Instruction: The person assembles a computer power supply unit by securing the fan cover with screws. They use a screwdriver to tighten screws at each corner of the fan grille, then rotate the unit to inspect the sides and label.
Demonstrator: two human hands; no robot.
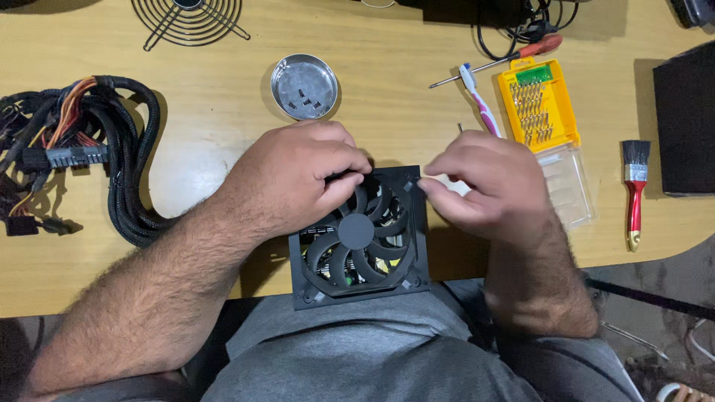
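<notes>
- Black fan unit (359,237), one in number, square-framed with a round hub and curved blades, sits at the near table edge, partly overhanging toward the person's lap; that position keeps it close under both hands.
- Left hand (294,175) lies over the unit's upper-left corner, fingers curled down onto the frame and blades, apparently steadying it.
- Right hand (488,182) is at the upper-right corner, thumb and forefinger pinched together at the frame; whether a small part sits between them cannot be told.
- Wooden table (223,134) carries everything else.
- Left of the hands: one bundle of sleeved cables (74,149) with connectors, pushed aside.
- Right of the hands: one clear lid (570,186), one yellow bit case (538,104) open, one red-handled brush (634,190), one dark box (689,119).
- Beyond the hands: one round metal dish (304,86) holding a few small dark pieces, within reach; one toothbrush (477,97); one red-handled screwdriver (503,61).
- Farthest: one wire fan grille (188,18), set apart.
</notes>
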